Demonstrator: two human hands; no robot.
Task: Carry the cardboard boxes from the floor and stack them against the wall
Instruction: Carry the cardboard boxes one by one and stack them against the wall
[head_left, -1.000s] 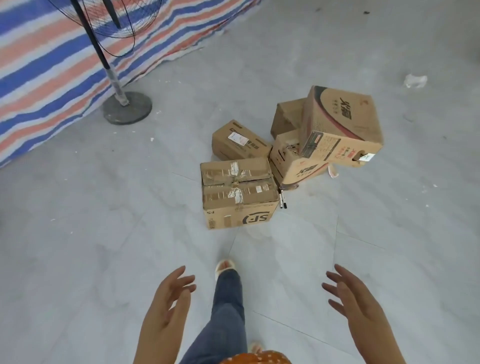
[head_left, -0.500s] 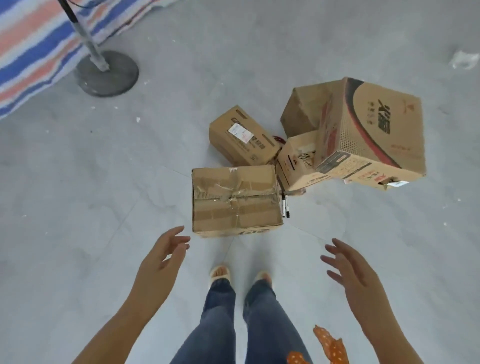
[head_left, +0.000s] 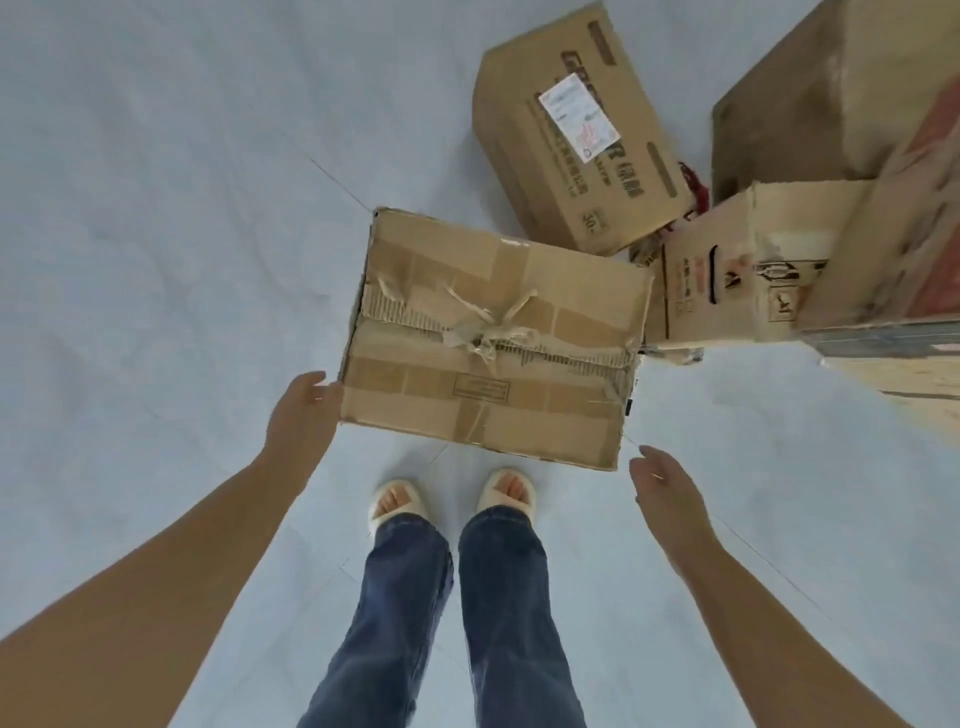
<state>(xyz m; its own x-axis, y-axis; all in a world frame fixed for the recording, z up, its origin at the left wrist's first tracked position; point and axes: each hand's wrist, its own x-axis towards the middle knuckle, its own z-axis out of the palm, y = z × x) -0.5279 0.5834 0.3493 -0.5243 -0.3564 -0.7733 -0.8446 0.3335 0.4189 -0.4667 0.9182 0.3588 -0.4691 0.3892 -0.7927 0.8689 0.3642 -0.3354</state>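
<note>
A taped cardboard box (head_left: 493, 332) with a torn top seam sits on the floor right in front of my feet. My left hand (head_left: 301, 410) reaches down beside its left near corner, fingers straight, touching or almost touching the side. My right hand (head_left: 662, 486) hangs open just right of the box's near right corner, apart from it. Behind it lies a smaller box with a white label (head_left: 571, 130). To the right stand a printed box (head_left: 727, 280) and a large box (head_left: 883, 171) leaning over it.
Pale grey tiled floor (head_left: 156, 234) stretches to the left and behind me. My feet in light slippers (head_left: 452, 499) stand close to the taped box's near edge. The pile of boxes crowds the upper right.
I have stepped up and bent over the taped box. Both hands have dropped to its sides, the left now at its left near corner. The fan stand has left the view.
</note>
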